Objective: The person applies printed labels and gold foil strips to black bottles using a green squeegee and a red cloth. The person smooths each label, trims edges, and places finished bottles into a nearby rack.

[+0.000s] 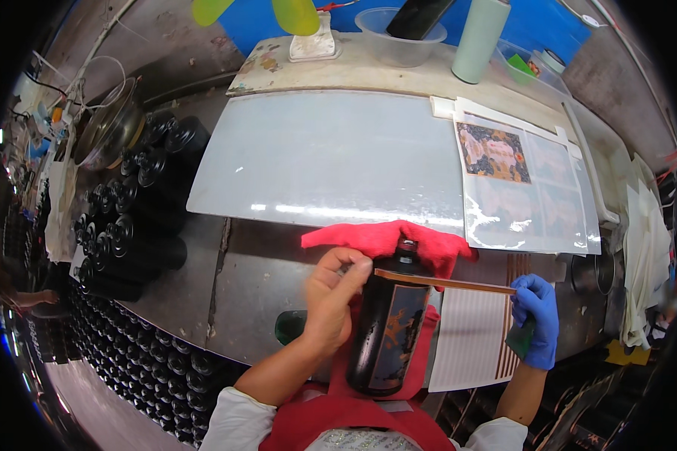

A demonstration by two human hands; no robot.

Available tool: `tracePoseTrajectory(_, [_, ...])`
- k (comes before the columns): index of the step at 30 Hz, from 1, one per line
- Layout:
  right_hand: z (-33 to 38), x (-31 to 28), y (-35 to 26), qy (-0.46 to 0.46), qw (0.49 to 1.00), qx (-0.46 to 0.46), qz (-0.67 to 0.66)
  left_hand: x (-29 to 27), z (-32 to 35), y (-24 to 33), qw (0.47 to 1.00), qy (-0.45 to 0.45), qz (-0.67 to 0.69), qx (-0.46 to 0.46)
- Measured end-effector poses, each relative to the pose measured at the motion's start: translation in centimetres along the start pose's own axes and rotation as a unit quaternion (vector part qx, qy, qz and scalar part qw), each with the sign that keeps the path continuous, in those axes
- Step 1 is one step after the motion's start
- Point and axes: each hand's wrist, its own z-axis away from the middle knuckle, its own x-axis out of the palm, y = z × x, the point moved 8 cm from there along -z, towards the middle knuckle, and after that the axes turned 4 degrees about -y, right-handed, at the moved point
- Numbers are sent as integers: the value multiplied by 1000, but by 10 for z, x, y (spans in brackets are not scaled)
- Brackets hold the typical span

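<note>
A glossy black bottle (365, 331) leans close in front of me, its neck resting against a red cloth (368, 238). A dark picture decal (405, 323) with orange shapes covers part of its side. Across the bottle's shoulder runs a thin brown-gold strip (466, 283), stretched out to the right. My bare left hand (331, 301) pinches the strip's left end beside the bottle. My right hand (535, 319), in a blue glove, grips the other end. A dark green flat piece (520, 338) shows below the right fingers, partly hidden.
A sheet of striped strips (466, 342) lies right of the bottle, a green piece (289, 327) to its left. Behind stand a pale board (331, 158) and printed decal sheets (519, 203). Black bottles (143, 240) crowd the left; a pale green bottle (481, 37) stands at the back.
</note>
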Motion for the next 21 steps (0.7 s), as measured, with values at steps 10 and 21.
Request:
tracePoseTrajectory(10, [-6, -4, 15, 6, 1000, 11, 8, 3, -1, -10, 1000, 1, 20, 5])
tracePoseTrajectory(21, [-22, -1, 18, 28, 997, 7, 75, 85, 113, 32, 682, -278, -575, 357])
